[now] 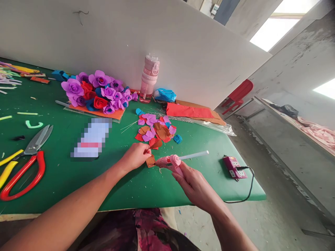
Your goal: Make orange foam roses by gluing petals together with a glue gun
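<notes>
My left hand (137, 157) pinches a small square of brown paper (150, 161) just above the green tabletop. A pink hot glue gun (170, 162) is gripped in my right hand (192, 179), its nozzle at the right edge of the brown square. From the back of the gun a whitish glue stick (197, 154) sticks out to the right. Beyond both hands lies a loose pile of cut paper petals (157, 129) in purple, red, brown and blue. Whether the nozzle touches the paper, I cannot tell.
Finished purple and red paper flowers (99, 90) lie at the back left, near a pink bottle (149, 78). Red-handled scissors (34, 157) and a blurred-out phone (91, 137) are on the left. A maroon box (234, 167) with a black cable sits near the right edge.
</notes>
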